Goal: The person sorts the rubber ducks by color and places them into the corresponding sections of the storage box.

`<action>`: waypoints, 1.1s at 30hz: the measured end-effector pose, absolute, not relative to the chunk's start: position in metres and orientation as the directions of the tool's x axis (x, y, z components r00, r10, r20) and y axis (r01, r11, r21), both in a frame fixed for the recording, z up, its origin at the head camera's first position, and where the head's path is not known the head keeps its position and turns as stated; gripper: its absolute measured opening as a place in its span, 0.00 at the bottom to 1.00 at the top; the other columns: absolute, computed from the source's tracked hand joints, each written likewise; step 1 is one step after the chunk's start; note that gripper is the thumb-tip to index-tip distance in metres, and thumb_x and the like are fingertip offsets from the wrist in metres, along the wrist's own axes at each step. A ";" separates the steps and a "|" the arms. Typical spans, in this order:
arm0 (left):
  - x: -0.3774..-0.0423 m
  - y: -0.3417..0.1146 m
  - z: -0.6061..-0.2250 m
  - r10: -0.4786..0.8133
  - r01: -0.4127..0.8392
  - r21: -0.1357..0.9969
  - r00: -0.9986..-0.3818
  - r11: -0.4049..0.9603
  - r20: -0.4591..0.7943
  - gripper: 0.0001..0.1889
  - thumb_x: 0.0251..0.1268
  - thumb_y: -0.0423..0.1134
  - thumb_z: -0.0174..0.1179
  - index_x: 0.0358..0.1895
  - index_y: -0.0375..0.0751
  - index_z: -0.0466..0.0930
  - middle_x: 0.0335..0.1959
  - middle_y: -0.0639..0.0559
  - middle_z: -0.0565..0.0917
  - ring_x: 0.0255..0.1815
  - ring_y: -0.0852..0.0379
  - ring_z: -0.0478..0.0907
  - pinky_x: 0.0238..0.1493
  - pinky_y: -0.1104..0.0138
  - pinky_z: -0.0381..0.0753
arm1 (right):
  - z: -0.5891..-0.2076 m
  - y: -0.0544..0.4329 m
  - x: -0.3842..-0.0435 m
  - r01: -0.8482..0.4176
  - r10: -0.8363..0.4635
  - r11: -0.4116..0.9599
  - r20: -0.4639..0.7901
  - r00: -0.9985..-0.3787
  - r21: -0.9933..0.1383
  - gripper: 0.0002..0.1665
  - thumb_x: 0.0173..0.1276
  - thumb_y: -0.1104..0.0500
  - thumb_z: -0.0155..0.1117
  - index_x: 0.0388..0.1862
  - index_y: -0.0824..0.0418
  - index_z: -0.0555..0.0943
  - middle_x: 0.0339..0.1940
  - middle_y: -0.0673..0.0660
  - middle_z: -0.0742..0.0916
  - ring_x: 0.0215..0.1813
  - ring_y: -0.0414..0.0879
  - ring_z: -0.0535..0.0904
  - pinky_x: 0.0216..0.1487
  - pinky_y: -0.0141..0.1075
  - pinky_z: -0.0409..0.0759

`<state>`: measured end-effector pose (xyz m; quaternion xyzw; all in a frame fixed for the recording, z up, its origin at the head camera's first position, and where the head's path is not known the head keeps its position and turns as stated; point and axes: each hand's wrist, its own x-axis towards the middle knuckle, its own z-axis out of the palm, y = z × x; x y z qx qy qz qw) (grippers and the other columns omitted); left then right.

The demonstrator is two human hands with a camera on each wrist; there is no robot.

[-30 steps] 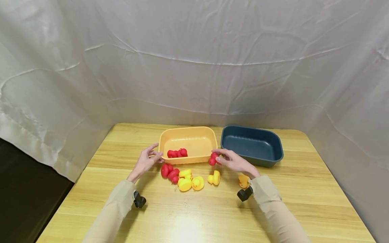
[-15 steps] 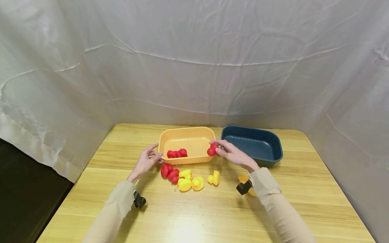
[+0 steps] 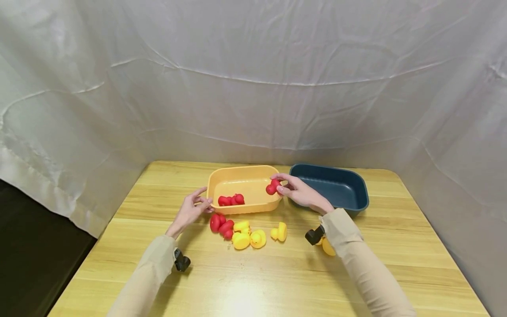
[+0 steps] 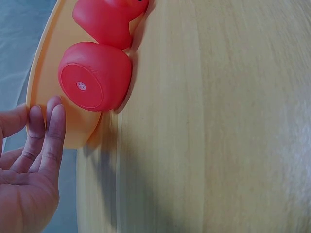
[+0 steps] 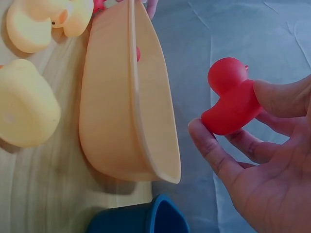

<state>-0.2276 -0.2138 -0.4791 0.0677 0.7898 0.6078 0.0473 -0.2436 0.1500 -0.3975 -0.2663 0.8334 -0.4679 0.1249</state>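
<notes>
In the head view my right hand [image 3: 301, 193] holds a red rubber duck [image 3: 272, 189] above the right end of the orange bin [image 3: 253, 207]. The right wrist view shows this duck [image 5: 233, 104] pinched between thumb and fingertips, clear of the bin's rim. My left hand [image 3: 191, 210] grips the bin's near left corner, thumb and fingers at the rim in the left wrist view. Red ducks [image 3: 231, 200] lie inside the bin, toward its near left. Two more red ducks [image 4: 97, 73] sit on the table, just in front of it near my left hand.
A dark blue bin [image 3: 358, 207] stands to the right of the orange one. Several yellow ducks [image 3: 258, 239] lie on the wooden table [image 3: 222, 281] in front; one yellow duck [image 3: 328, 247] is partly hidden under the right sleeve. A pale curtain [image 3: 253, 88] hangs behind the table.
My right hand has lifted the red duck from the orange bin's near right corner, up and slightly left over its right end. The left hand has stayed put.
</notes>
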 end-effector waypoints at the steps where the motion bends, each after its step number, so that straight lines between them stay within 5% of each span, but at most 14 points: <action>1: -0.228 -0.214 -0.479 0.165 0.048 0.966 -0.986 0.254 0.006 0.33 0.74 0.31 0.56 0.76 0.24 0.54 0.43 0.23 0.83 0.36 0.48 0.89 0.48 0.54 0.89 | -0.397 0.149 -0.245 -0.326 -0.562 0.415 0.042 -0.826 -0.849 0.24 0.78 0.63 0.55 0.69 0.71 0.68 0.55 0.70 0.82 0.45 0.61 0.82 0.53 0.41 0.85; 8: -0.229 -0.213 -0.480 0.161 0.039 0.966 -0.987 0.256 -0.003 0.33 0.74 0.31 0.56 0.76 0.25 0.54 0.41 0.26 0.84 0.37 0.44 0.89 0.48 0.53 0.89 | -0.393 0.142 -0.251 -0.287 -0.557 0.396 0.020 -0.830 -0.872 0.27 0.77 0.61 0.58 0.70 0.70 0.68 0.62 0.71 0.77 0.48 0.70 0.80 0.59 0.59 0.82; 17: -0.228 -0.213 -0.479 0.168 0.042 0.968 -0.986 0.249 -0.001 0.33 0.74 0.31 0.56 0.76 0.24 0.53 0.42 0.26 0.84 0.37 0.46 0.89 0.48 0.54 0.89 | -0.396 0.130 -0.258 -0.230 -0.555 0.364 -0.012 -0.832 -0.902 0.29 0.75 0.61 0.61 0.70 0.70 0.68 0.62 0.71 0.76 0.46 0.52 0.84 0.62 0.62 0.80; 24: -0.228 -0.213 -0.479 0.170 0.051 0.969 -0.985 0.244 0.009 0.33 0.74 0.30 0.56 0.76 0.23 0.54 0.39 0.28 0.85 0.36 0.46 0.89 0.48 0.52 0.89 | -0.406 0.120 -0.261 -0.266 -0.557 0.366 0.019 -0.831 -0.892 0.29 0.74 0.61 0.62 0.69 0.71 0.68 0.62 0.71 0.77 0.53 0.71 0.82 0.58 0.51 0.86; 33: -0.228 -0.214 -0.479 0.169 0.053 0.966 -0.985 0.252 0.010 0.33 0.75 0.31 0.56 0.76 0.24 0.53 0.41 0.26 0.84 0.37 0.43 0.89 0.48 0.53 0.89 | -0.419 0.109 -0.263 -0.287 -0.534 0.395 0.036 -0.845 -0.873 0.25 0.72 0.61 0.64 0.65 0.68 0.72 0.56 0.68 0.79 0.52 0.64 0.82 0.57 0.46 0.86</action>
